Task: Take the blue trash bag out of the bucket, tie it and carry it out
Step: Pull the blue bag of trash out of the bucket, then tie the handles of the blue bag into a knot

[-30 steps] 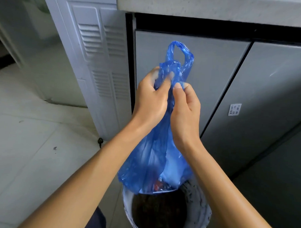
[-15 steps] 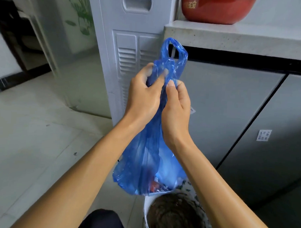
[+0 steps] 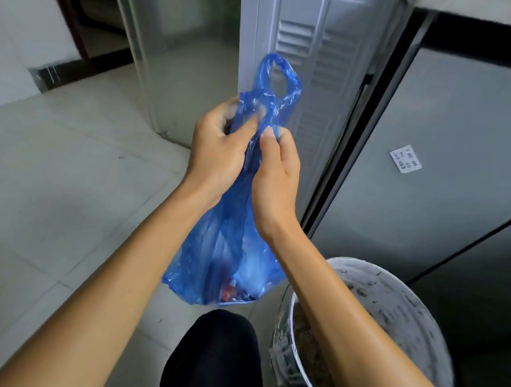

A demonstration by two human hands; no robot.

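Note:
The blue trash bag (image 3: 226, 259) hangs in the air in front of me, clear of the bucket, with dark and red scraps showing through its bottom. My left hand (image 3: 218, 154) and my right hand (image 3: 278, 176) both pinch its gathered neck, thumbs close together. One handle loop stands up above my fingers. The stained white bucket (image 3: 390, 293) stands on the floor at the lower right, partly hidden by my right forearm, and the bag hangs to its left.
A white louvred appliance (image 3: 305, 50) stands right behind the bag. Grey cabinet doors (image 3: 441, 159) with a small label fill the right. Pale tiled floor (image 3: 60, 186) stretches left toward a doorway (image 3: 89, 28). My dark-clothed knee (image 3: 217, 351) is below the bag.
The bag has swung left off the bucket's mouth and now hangs over the floor. My view has turned left and down. Both hands keep their hold on the neck.

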